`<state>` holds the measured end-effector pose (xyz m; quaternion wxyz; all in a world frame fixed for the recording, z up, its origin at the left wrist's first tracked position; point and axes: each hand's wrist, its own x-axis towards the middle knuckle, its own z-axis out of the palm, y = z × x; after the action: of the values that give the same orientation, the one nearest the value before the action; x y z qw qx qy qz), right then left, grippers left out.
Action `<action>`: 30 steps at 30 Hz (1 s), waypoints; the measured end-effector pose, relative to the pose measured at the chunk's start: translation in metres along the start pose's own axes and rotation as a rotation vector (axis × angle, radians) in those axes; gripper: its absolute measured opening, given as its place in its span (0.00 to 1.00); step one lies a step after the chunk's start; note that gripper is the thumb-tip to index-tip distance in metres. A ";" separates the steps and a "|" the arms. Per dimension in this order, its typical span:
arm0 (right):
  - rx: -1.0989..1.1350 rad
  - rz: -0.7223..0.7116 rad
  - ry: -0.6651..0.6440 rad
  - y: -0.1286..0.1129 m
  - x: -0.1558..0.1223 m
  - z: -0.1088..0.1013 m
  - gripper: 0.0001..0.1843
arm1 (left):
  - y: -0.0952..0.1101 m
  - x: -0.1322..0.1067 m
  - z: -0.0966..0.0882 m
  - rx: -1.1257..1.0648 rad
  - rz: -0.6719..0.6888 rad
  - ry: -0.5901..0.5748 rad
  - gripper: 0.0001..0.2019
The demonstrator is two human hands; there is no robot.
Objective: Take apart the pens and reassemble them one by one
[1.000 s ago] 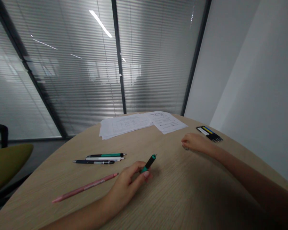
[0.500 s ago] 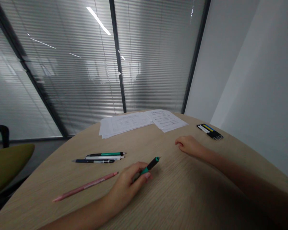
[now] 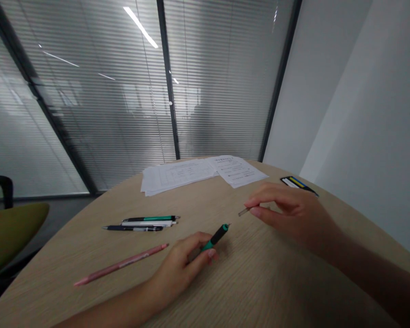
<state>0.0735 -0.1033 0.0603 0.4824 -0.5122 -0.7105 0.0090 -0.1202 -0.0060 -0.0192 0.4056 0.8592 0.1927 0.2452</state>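
My left hand [image 3: 182, 268] rests on the wooden table [image 3: 259, 282] and pinches a black and green pen barrel [image 3: 216, 237], its open end pointing up and to the right. My right hand [image 3: 290, 212] hovers just right of it, thumb and fingers pinched on a thin pale refill [image 3: 243, 211] whose tip points left toward the barrel. A small gap separates the refill tip from the barrel end.
A pink pen [image 3: 121, 264] lies left of my left hand. Three pens [image 3: 141, 223] lie side by side beyond it. Printed sheets [image 3: 198, 172] sit at the far edge, and a pack of pens [image 3: 295, 182] lies behind my right hand. A green chair [image 3: 10, 232] stands at left.
My right hand has risen off the table and moved toward me, and a thin refill now shows pinched in its fingers. My left hand has lowered the barrel slightly.
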 end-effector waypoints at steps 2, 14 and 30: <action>0.023 -0.022 0.009 -0.006 -0.002 0.003 0.06 | 0.001 0.000 0.000 -0.005 -0.003 0.002 0.06; 0.005 -0.101 -0.011 -0.011 -0.005 0.009 0.08 | 0.005 -0.003 0.002 -0.005 0.017 -0.035 0.07; -0.021 -0.098 -0.039 -0.009 -0.003 0.005 0.07 | 0.007 -0.004 0.004 -0.013 0.019 -0.044 0.07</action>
<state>0.0635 -0.1076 0.0597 0.4629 -0.4816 -0.7441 -0.0120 -0.1202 -0.0145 -0.0168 0.4127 0.8636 0.1739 0.2314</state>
